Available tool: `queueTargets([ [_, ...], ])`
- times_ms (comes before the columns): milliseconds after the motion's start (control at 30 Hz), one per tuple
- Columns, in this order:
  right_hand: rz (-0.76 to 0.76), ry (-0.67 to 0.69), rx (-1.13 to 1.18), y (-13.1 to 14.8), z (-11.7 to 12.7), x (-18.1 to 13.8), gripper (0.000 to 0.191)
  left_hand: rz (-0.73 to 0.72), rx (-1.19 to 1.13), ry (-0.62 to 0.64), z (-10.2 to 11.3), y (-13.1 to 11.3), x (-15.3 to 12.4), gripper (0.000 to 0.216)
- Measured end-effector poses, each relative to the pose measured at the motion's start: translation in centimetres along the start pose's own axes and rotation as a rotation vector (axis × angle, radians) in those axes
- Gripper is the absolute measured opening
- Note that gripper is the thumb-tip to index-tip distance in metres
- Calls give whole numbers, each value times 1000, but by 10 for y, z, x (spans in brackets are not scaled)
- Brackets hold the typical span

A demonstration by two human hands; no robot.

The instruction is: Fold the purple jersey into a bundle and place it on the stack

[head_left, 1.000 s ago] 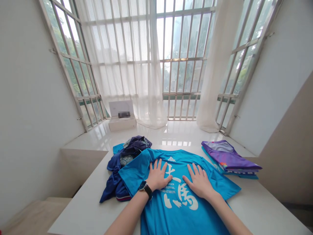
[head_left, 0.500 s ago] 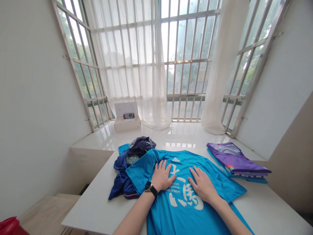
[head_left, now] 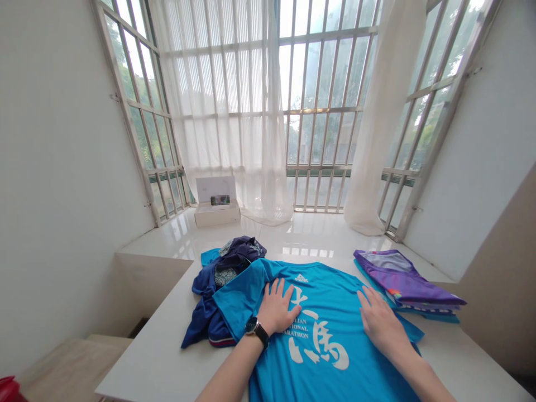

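A blue T-shirt [head_left: 310, 301] with white lettering lies spread on the white table, its lower part running out of view at the bottom. My left hand [head_left: 278, 307], a black watch [head_left: 256, 330] on its wrist, rests flat on the left of the chest print with fingers spread. On the other side, my right hand [head_left: 381, 318] lies open on the shirt near the right shoulder and sleeve. Neither hand grips the cloth. The left sleeve overlaps a crumpled heap of dark blue clothes [head_left: 205, 312].
Folded shirts, a purple one [head_left: 397, 273] on top, are stacked to the right. An open white box [head_left: 218, 215] stands on the sill at the back, before sheer curtains [head_left: 268, 184] and barred windows. A red object [head_left: 9, 389] shows at the lower left corner.
My right hand has slid right across the shirt, from beside the lettering to near the right sleeve. My left hand has stayed in place on the shirt.
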State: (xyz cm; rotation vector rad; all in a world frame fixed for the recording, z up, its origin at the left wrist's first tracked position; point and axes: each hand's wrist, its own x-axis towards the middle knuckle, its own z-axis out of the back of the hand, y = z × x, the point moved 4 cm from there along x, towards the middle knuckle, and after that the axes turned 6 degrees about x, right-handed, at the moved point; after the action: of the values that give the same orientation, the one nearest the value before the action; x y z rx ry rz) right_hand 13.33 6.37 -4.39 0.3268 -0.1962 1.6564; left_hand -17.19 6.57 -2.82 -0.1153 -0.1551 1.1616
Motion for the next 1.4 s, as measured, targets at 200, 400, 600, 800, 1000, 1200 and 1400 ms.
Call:
queueTargets([
  [200, 0, 153, 135, 65, -9, 11, 64, -9, -26, -17, 0, 0, -1, 78],
  [400, -67, 224, 166, 74, -19, 8, 66, -9, -46, -24, 0, 0, -1, 78],
  [600, -62, 205, 202, 67, -23, 10, 66, -6, -63, -23, 0, 2, 0, 76],
  [800, -63, 190, 239, 62, -29, 12, 67, -19, -82, -18, 0, 2, 0, 76],
  [1000, -60, 189, 235, 61, -31, 12, 67, -19, -90, -30, 0, 3, 0, 75],
  [1200, -56, 191, 232, 60, -32, 13, 67, -19, -82, -32, -1, 3, 0, 75],
  [1400, -66, 214, 223, 62, -29, 12, 68, -22, -71, -36, -4, 4, 1, 75],
])
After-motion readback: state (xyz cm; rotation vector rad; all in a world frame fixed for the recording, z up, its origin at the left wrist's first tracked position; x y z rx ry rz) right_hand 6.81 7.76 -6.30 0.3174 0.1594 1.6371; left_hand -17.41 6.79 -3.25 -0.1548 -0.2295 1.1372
